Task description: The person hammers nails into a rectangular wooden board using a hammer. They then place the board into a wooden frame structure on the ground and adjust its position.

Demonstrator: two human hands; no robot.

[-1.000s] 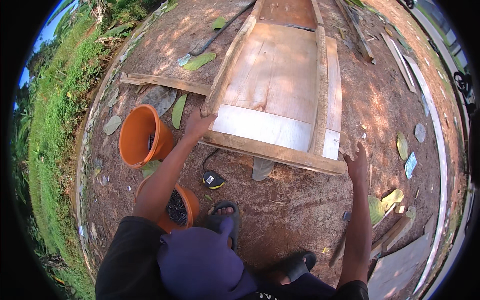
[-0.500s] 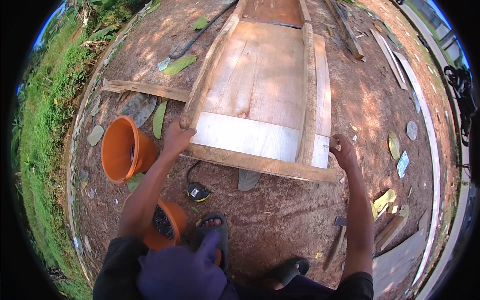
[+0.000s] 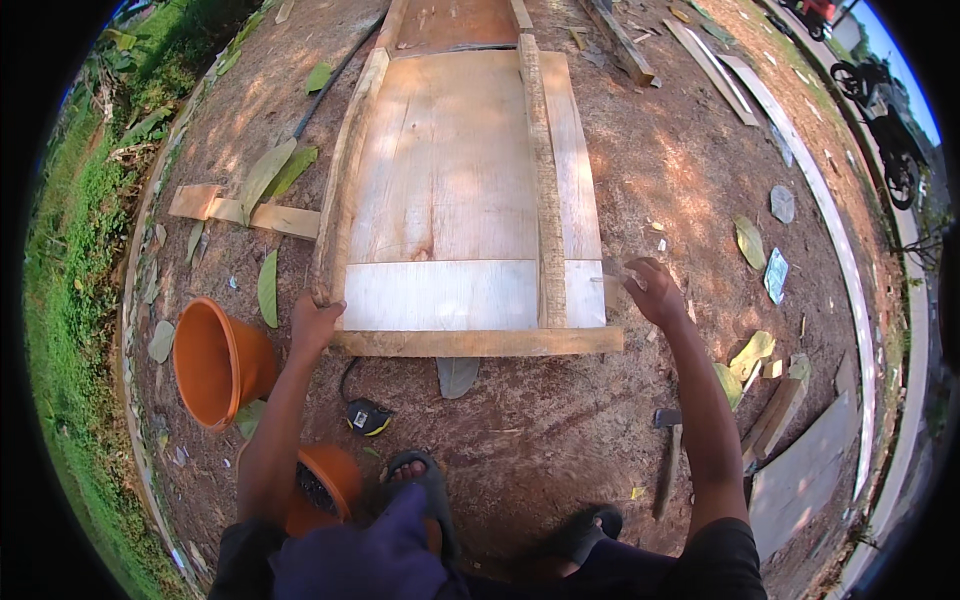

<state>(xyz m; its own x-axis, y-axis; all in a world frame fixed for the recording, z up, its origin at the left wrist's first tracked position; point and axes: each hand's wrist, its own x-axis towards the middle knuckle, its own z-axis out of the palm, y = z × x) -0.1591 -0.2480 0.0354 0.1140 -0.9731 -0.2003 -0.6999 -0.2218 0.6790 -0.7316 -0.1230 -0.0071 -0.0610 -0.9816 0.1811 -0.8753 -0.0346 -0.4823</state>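
Note:
A long wooden frame [image 3: 478, 343] with a plywood panel [image 3: 440, 160] lies on the ground ahead of me, its near strip [image 3: 440, 295] whitish. My left hand [image 3: 318, 322] is closed around the frame's near left corner, by the end of the left side rail [image 3: 350, 165]. Just off the panel's right edge, my right hand [image 3: 657, 292] hovers with bent fingers and no visible object in its grasp. A short wood end [image 3: 611, 291] sticks out beside its fingertips. The right side rail [image 3: 542, 190] runs inside the panel's edge.
Two orange buckets stand left, one on its side [image 3: 222, 360], one holding dark small pieces [image 3: 335, 480]. A tape measure [image 3: 368, 417] lies near my sandal [image 3: 425, 490]. At right are a hammer [image 3: 670, 460], wood offcuts [image 3: 780, 410] and a grey board [image 3: 800, 480].
My right hand has come slightly away from the panel's right edge. The left hand keeps its hold on the corner. The whole view has turned, shifting the frame leftward in the picture.

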